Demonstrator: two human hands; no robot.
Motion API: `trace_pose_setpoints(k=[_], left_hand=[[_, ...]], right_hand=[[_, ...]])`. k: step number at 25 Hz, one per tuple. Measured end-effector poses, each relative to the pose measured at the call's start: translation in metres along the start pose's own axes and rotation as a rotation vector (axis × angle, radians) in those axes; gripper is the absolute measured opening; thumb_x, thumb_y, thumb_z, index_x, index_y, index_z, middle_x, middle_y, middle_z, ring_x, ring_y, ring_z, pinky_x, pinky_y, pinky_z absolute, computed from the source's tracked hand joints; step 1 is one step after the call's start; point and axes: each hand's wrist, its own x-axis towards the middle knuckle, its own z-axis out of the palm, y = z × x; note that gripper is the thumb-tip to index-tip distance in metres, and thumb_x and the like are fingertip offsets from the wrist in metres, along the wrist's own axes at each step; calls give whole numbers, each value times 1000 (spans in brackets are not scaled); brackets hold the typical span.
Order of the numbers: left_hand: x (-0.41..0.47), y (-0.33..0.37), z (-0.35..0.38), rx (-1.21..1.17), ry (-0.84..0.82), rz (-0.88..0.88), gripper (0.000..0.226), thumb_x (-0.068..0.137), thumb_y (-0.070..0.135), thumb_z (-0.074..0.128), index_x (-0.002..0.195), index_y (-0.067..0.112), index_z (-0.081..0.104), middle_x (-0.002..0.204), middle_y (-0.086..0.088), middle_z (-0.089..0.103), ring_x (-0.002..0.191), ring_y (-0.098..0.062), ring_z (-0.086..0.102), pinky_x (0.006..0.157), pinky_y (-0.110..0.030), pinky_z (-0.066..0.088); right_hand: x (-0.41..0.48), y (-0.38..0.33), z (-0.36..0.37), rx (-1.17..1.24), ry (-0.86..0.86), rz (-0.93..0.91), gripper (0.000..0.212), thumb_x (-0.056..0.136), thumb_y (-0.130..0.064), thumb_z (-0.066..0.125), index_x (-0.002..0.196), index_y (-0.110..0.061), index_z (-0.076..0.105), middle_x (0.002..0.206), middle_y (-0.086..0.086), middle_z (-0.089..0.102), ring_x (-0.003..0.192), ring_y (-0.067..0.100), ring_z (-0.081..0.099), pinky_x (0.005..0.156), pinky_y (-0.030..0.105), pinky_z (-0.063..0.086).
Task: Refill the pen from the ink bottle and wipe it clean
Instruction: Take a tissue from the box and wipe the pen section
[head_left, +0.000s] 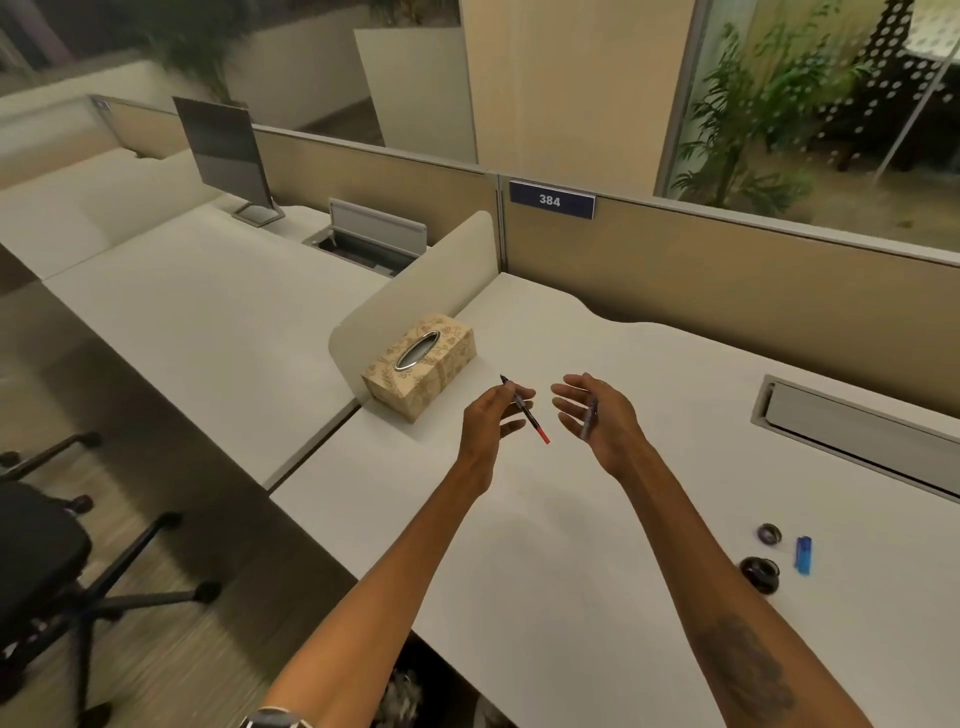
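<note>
Pen refill (525, 410), thin and dark with a red rear end, pinched between thumb and fingertips of left hand (488, 421); dark tip sticking up and away past the fingers, red end pointing down toward the gap between the hands. Held in the air above the white desk (519, 545), not touching it. Pen barrel (589, 418) (translucent, dark-tinted) lying across the palm side of right hand (597, 421), pinned under the thumb, other fingers loosely spread and half open. Barrel and refill apart, hands near each other, palms facing inward. Ink bottle (760, 573), dark and round, sitting open on the desk well to the right of the right forearm, well apart from both hands. Bottle cap (769, 533) lying just behind it, separate. Small blue item (803, 555) (cannot tell what) just beside both, on the right. Patterned tissue box (420, 366) on the desk, just left of the left hand, backed against a low white divider (415, 291). Plate reading 384 (551, 199) on the back partition. Monitor (224, 150) on the neighbouring desk, office chair (47, 561) far left.
</note>
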Motion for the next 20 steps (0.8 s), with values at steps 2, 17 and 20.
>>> trace_pose_setpoints(k=[2,17,20], left_hand=[[17,-1,-24,0,65,-19,34,104,29,48,106,6,74,113,-8,75,112,-23,66,87,-34,53],[117,-19,-156,-128,394,-182,22,99,22,56,95,16,77,99,0,70,93,-16,60,91,-36,49],[137,-25,-167,-130,414,-187,22,97,23,57,94,18,78,98,3,72,97,-16,64,91,-37,51]], right_hand=[[19,6,31,-94,-2,-8,33,104,-26,46,122,-3,61,115,13,71,100,25,69,78,31,56],[154,51,171,-613,-49,-127,22,90,-19,54,94,-9,73,97,3,74,71,15,57,61,28,44],[179,59,186,-780,-2,-223,22,88,-17,55,92,-5,74,96,6,75,88,24,66,79,39,53]])
